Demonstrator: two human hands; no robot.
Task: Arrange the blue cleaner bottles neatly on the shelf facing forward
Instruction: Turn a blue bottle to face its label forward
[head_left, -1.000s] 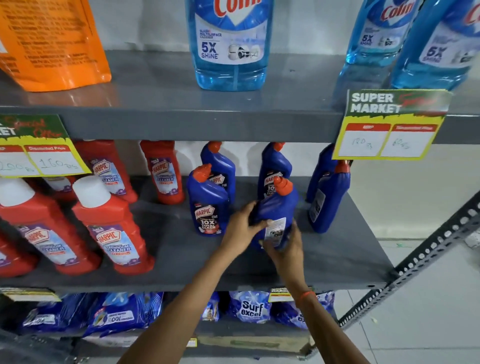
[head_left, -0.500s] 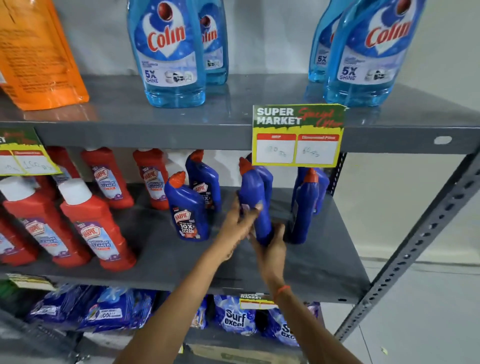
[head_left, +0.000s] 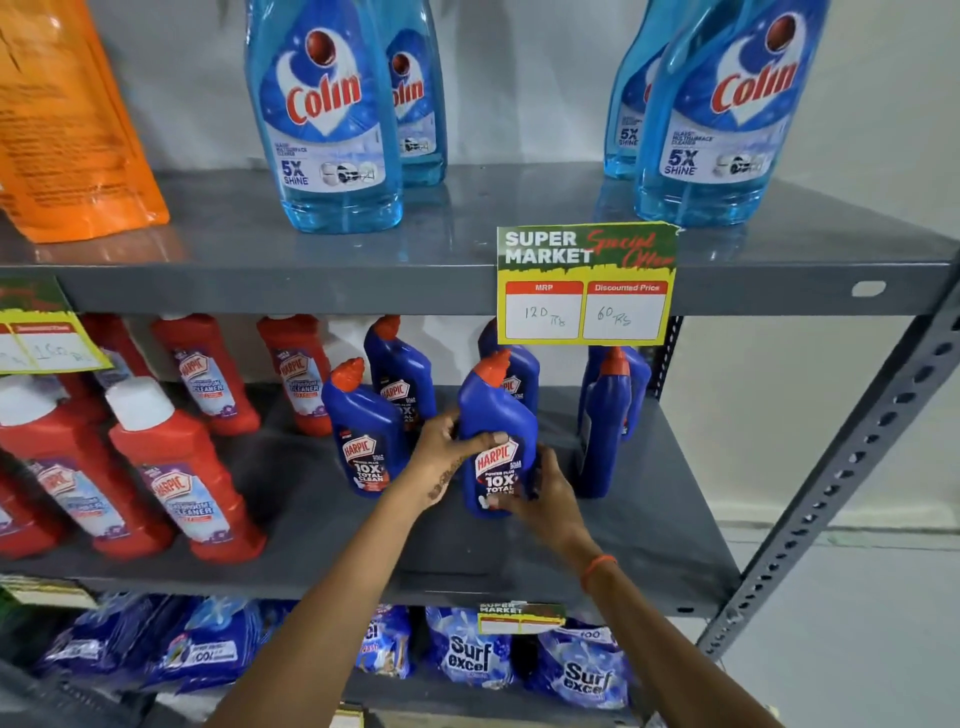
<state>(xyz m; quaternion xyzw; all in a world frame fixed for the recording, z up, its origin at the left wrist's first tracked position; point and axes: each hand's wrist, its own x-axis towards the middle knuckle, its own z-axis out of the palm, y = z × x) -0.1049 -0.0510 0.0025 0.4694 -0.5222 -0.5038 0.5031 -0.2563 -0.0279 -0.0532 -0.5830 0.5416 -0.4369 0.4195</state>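
A single head-worn wide-angle view looks forward and slightly down, close in front of the grey middle shelf (head_left: 649, 545), nearer its right end. The upper shelf edge (head_left: 311, 291) crosses at mid-height; the lower tier shows along the bottom. Both forearms reach in from the bottom edge.

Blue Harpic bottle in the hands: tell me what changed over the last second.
The blue plastic Harpic bottle was turned: a second ago its back label showed, then its narrow side, and now its front label faces forward. The left hand and right hand kept their grip. The neighbouring blue bottles stayed put.
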